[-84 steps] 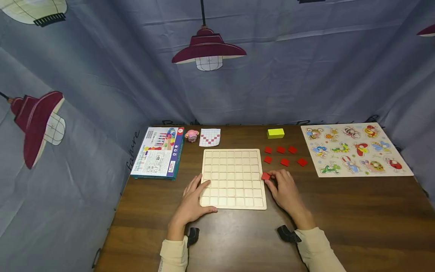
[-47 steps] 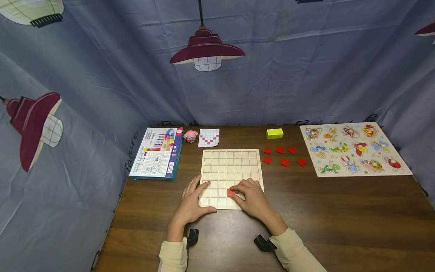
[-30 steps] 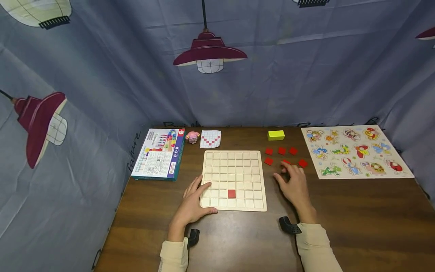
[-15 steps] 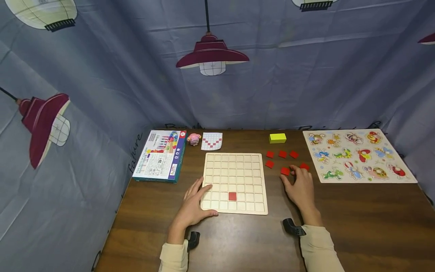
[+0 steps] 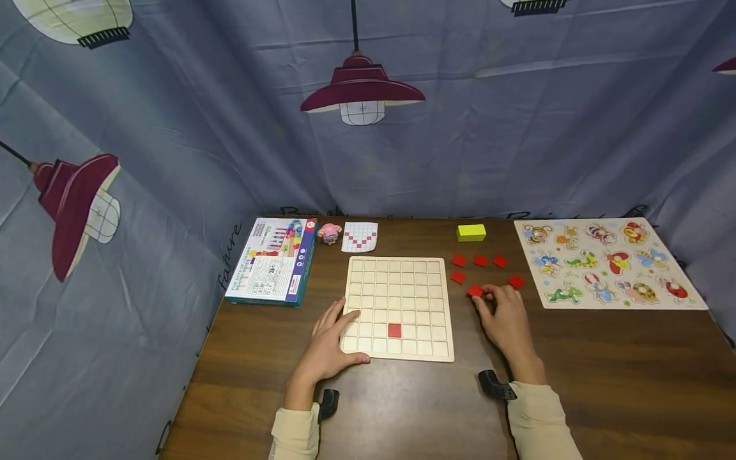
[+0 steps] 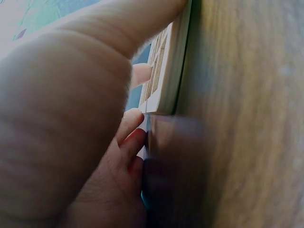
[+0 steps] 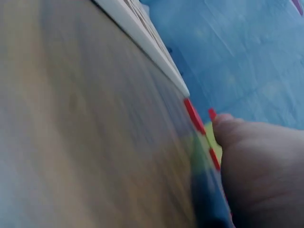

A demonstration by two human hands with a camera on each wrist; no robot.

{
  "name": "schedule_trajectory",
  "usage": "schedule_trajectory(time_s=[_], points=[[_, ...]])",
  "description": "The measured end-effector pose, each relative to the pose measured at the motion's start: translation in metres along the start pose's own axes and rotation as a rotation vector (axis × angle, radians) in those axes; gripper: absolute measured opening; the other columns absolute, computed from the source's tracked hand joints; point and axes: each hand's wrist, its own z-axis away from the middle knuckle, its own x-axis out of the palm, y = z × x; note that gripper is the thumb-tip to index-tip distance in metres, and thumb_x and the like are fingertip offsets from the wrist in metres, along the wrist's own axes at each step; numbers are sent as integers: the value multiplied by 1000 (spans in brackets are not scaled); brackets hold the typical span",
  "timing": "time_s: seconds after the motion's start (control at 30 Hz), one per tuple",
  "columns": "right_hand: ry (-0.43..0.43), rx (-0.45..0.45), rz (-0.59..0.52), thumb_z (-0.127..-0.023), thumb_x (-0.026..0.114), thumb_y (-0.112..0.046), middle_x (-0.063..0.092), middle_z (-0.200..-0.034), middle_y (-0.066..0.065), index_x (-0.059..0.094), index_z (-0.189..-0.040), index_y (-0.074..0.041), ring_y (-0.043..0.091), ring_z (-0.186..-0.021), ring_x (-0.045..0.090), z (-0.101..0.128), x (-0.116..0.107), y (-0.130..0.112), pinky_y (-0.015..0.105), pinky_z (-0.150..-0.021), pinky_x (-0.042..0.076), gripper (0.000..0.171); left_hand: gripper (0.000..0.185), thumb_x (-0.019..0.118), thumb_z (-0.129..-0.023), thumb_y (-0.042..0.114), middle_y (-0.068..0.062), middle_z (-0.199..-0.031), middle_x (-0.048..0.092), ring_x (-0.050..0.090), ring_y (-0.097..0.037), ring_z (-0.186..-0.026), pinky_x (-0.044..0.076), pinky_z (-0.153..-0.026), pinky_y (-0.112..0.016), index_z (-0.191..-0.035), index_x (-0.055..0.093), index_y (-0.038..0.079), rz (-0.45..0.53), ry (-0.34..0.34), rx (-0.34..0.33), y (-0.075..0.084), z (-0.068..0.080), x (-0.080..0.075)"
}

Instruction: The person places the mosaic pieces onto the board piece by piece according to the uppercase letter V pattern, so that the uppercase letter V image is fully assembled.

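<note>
A pale wooden grid board (image 5: 399, 287) lies flat on the table, one red square tile (image 5: 394, 330) seated in a cell near its front. My left hand (image 5: 324, 348) is spread along the board's left side, index fingertip on its surface and thumb at the front edge; the left wrist view shows the board's edge (image 6: 173, 71) beside the fingers. Right of the board, my right hand (image 5: 506, 319) pinches another red tile (image 5: 475, 291) between thumb and fingers. Several loose red tiles (image 5: 480, 260) lie just beyond it. In the right wrist view the thumb (image 7: 256, 156) hides part of the tiles.
A small patterned paper card (image 5: 360, 237), a pink figurine (image 5: 329, 233) and a box (image 5: 270, 260) stand behind and left. At the back is a yellow block (image 5: 471, 233). An insect puzzle board (image 5: 609, 263) lies at the far right, with a hanging curtain (image 5: 489, 153) behind the table.
My right hand set a red tile into the board, let go, moved back right and took another tile, now shifted slightly left. The left hand stays on the board.
</note>
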Motion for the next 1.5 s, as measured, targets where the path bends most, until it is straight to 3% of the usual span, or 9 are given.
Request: schedule_trajectory(time_s=[0.17, 0.43, 0.73, 1.27, 1.4, 1.5], points=[[-24, -107, -58, -87, 80, -13, 61, -91, 12, 70, -108, 2, 27, -88, 51, 1, 7, -25, 40, -75, 40, 27, 93, 92, -69, 50, -7, -170, 23, 19, -33, -158, 21, -123, -63, -148, 53, 22, -5, 2, 8, 1, -2, -1], [-123, -281, -151, -83, 84, -17, 64, -89, 3, 73, -104, -8, 19, -87, 54, 10, 36, -83, 37, -79, 44, 25, 92, 92, -69, 50, -8, -170, 23, 20, -34, -157, 21, -123, -63, -147, 54, 20, -16, -1, -1, -1, -1, -2], [-291, -361, -44, -86, 82, -27, 62, -90, -2, 74, -102, -13, 18, -85, 51, 14, 63, -128, 37, -82, 45, 23, 92, 91, -69, 52, -8, -170, 23, 20, -34, -157, 21, -123, -63, -147, 55, 20, -18, -5, -11, 1, -1, -2], [-326, -341, 55, -86, 81, -22, 64, -89, 1, 76, -101, -11, 22, -85, 55, 16, 67, -144, 39, -83, 48, 20, 92, 91, -69, 51, -9, -170, 24, 21, -35, -157, 22, -123, -63, -147, 55, 19, -25, -4, -5, 1, 2, -2], [-328, -311, 25, -88, 79, -26, 66, -93, 1, 76, -107, -11, 22, -86, 55, 14, 61, -139, 40, -82, 48, 25, 91, 91, -69, 51, -9, -169, 24, 21, -35, -157, 21, -122, -64, -146, 55, 19, -22, -2, -5, 1, 2, -1], [-274, -254, -57, -88, 79, -25, 66, -94, 3, 75, -113, -8, 23, -88, 57, 5, 51, -119, 40, -81, 47, 31, 91, 91, -69, 50, -10, -170, 24, 20, -36, -157, 20, -123, -63, -147, 55, 20, -12, 2, 3, 1, 1, -1]])
